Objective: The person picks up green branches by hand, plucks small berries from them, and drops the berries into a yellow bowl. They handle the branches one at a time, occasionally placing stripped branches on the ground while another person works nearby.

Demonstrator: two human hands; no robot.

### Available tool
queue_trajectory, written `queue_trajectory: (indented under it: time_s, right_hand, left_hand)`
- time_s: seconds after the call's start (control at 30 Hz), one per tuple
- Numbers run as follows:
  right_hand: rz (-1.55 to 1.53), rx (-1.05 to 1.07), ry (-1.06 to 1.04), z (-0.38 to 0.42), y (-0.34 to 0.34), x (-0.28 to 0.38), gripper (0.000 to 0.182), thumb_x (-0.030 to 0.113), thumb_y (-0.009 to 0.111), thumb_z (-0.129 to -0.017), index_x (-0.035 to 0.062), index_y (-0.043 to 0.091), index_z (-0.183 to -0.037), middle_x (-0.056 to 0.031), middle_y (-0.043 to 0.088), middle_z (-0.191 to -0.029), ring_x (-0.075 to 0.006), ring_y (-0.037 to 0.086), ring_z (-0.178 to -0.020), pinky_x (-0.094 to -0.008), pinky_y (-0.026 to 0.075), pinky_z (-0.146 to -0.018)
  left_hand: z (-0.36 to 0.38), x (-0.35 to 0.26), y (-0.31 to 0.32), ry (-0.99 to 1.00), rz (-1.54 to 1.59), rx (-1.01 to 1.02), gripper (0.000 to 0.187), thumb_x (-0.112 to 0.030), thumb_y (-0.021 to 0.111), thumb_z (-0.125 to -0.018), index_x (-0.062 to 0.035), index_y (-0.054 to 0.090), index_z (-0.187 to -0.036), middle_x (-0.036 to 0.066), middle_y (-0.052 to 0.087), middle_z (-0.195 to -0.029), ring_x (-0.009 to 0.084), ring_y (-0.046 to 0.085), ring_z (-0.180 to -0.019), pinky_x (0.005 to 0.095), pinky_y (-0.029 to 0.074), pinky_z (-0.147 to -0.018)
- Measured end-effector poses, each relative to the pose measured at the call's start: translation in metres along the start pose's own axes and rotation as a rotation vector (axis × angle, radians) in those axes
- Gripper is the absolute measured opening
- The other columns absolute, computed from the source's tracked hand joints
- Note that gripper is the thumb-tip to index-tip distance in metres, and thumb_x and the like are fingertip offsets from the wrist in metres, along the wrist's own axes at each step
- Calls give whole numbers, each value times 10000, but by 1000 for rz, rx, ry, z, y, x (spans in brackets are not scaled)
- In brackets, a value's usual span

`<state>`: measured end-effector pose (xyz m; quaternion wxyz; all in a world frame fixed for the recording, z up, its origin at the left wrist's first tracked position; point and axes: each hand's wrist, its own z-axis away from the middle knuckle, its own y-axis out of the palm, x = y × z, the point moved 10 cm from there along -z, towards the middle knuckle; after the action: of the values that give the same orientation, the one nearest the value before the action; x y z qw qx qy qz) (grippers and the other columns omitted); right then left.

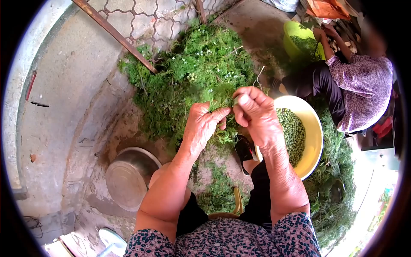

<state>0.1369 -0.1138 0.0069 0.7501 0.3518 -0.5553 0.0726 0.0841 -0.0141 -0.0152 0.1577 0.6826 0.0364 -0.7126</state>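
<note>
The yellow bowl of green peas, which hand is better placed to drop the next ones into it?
Probably the right hand. It hovers right at the near rim of the yellow bowl, while the left hand sits farther away, over the pile of leafy green plants, gripping a sprig.

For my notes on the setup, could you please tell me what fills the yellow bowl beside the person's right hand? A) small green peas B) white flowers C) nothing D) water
A: the yellow bowl, just to the side of the right hand, holds a heap of small round green peas.
</note>
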Motion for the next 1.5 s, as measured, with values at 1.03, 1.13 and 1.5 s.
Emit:
queue_trajectory:
  time_s: [1.03,1.13,1.5]
  right_hand:
    - [671,70,-425,-1,10,30,155,11,652,-767,8,636,-921,-19,561,-812,-84,532,-737,-205,450,-603]
    - [404,-14,-252,-8,-4,9,104,47,643,-792,14,640,-891,-5,573,-783,-65,509,-644,-184,409,-516]
    - [-431,-177,45,-7,-24,3,120,134,592,-845,16,596,-865,-52,592,-736,-114,511,-545,-218,358,-435]
  left_hand:
    - [3,-5,7,-44,-235,32,173,-176,491,-850,-19,556,-884,16,546,-709,79,467,-563,218,386,-503]
    - [2,-18,9,56,-246,40,166,-174,505,-844,-17,552,-824,6,514,-662,74,447,-562,220,361,-511]
    - [2,-4,-3,-83,49,-96,187,-182,583,-855,-6,601,-913,-20,504,-617,53,460,-560,208,373,-503]
